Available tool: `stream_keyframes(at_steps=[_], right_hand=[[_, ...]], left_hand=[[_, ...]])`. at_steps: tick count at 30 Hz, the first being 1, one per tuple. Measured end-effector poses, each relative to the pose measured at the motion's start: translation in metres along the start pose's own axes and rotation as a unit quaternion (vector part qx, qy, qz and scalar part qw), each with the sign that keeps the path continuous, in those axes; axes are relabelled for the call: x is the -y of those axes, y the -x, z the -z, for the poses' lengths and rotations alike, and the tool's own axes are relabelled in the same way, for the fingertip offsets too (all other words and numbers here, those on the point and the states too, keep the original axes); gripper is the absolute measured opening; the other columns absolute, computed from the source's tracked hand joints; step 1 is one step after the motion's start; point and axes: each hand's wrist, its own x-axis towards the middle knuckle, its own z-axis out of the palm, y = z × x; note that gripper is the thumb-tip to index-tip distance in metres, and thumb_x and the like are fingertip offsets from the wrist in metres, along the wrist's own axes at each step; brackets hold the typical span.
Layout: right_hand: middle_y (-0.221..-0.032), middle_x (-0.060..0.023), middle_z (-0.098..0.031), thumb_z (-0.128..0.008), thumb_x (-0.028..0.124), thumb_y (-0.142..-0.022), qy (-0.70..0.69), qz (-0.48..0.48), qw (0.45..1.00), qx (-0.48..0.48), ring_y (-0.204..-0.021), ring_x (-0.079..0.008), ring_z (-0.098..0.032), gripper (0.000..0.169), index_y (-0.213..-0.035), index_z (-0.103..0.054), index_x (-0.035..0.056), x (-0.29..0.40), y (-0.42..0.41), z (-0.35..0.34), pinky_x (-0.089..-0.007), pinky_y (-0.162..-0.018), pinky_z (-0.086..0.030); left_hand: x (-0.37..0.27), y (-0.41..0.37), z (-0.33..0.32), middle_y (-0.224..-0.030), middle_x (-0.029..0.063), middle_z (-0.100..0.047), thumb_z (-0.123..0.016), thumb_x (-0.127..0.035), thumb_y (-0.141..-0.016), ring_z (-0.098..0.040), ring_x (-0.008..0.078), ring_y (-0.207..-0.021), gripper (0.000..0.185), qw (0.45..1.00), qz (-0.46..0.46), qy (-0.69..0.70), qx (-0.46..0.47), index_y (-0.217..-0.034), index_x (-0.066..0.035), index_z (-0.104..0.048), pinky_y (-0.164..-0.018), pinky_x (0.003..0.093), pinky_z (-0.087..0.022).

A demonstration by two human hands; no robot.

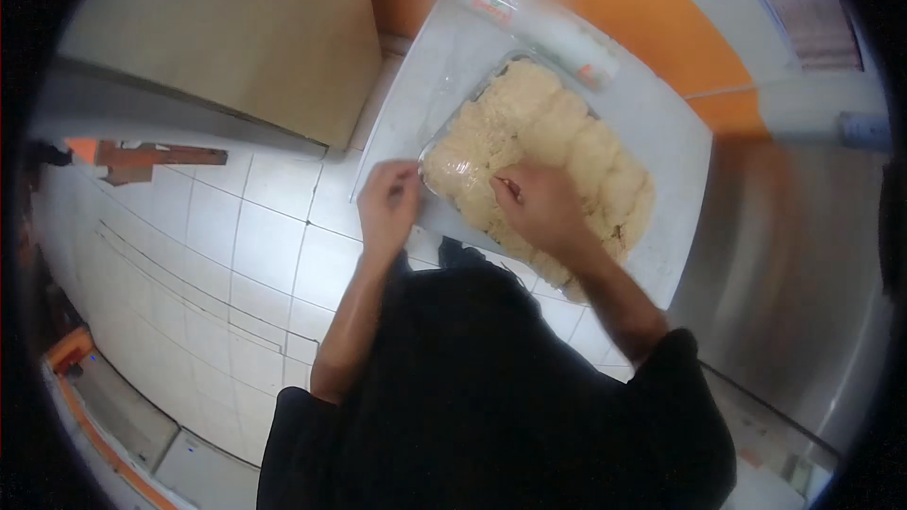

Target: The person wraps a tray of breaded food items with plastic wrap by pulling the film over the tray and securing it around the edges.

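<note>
A rectangular tray (427, 150), seemingly clear, is heaped with a pale, crumbly, dough-like food (560, 120) on a white table. Glossy reflections near its left end look like clear plastic film (457, 166) lying over the food. My left hand (391, 202) is at the tray's left corner, fingers curled; whether it pinches the film is not plain. My right hand (538, 205) is above the front middle of the food with its fingers curled in, and what it may hold is hidden. Behind the tray lies a long roll in printed plastic wrapping (538, 32).
The white table (680, 177) stands by an orange and white wall (638, 7). To the right is a large shiny metal surface (765, 248). A beige cabinet-like block (234, 35) is at the upper left, above white floor tiles (269, 234). An orange and brown object (142, 156) is farther left.
</note>
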Motion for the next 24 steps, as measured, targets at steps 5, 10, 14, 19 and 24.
stream_keyframes(at_steps=[5,10,14,19,24], right_hand=[[-0.087,-0.0129,-0.06,-0.059,0.011,-0.077,-0.004,-0.061,0.985,-0.164,-0.074,-0.0337,-0.062,0.018,-0.092,-0.071,0.0096,0.002,0.006,-0.034,-0.044,-0.069,-0.05],[-0.087,-0.0067,-0.059,-0.061,0.004,-0.071,0.168,0.053,0.965,-0.194,-0.085,-0.0264,-0.06,0.031,-0.097,-0.073,0.015,0.003,-0.003,-0.024,-0.0372,-0.068,-0.052],[-0.088,-0.0024,-0.059,-0.063,0.005,-0.069,0.245,0.109,0.953,-0.139,-0.088,-0.0224,-0.057,0.027,-0.092,-0.072,0.0151,0.003,-0.009,-0.012,-0.0345,-0.067,-0.053],[-0.09,-0.0013,-0.06,-0.064,0.003,-0.068,0.249,0.157,0.945,-0.143,-0.086,-0.0232,-0.058,0.026,-0.091,-0.072,0.0131,-0.004,-0.013,-0.018,-0.0347,-0.066,-0.053],[-0.093,-0.0072,-0.058,-0.064,0.0,-0.06,0.228,0.198,0.941,-0.15,-0.088,-0.0261,-0.056,0.032,-0.091,-0.066,0.0057,0.007,-0.011,-0.019,-0.0358,-0.068,-0.051]], left_hand=[[0.027,-0.03,0.006,-0.097,0.0139,-0.067,-0.059,-0.01,-0.088,-0.065,0.0229,-0.075,0.021,0.98,0.122,-0.021,0.153,-0.106,-0.003,-0.066,-0.069,0.0328,-0.052],[0.014,-0.012,0.004,-0.088,0.012,-0.064,-0.06,-0.009,-0.088,-0.063,0.0206,-0.076,0.017,0.999,-0.008,-0.041,0.027,-0.102,-0.003,-0.066,-0.066,0.0291,-0.049],[0.009,0.02,-0.002,-0.082,0.0109,-0.06,-0.066,-0.002,-0.078,-0.062,0.0245,-0.073,0.011,0.98,-0.184,-0.014,0.07,-0.088,-0.004,-0.063,-0.063,0.0322,-0.051],[0.018,0.036,-0.014,-0.085,0.0073,-0.061,-0.071,-0.005,-0.073,-0.063,0.0286,-0.076,0.013,0.984,-0.153,-0.024,0.091,-0.083,-0.007,-0.063,-0.065,0.0375,-0.053],[0.02,0.037,-0.023,-0.08,0.0071,-0.061,-0.072,-0.003,-0.073,-0.062,0.0237,-0.067,0.013,0.982,-0.183,-0.017,0.038,-0.081,-0.006,-0.062,-0.058,0.0333,-0.051]])
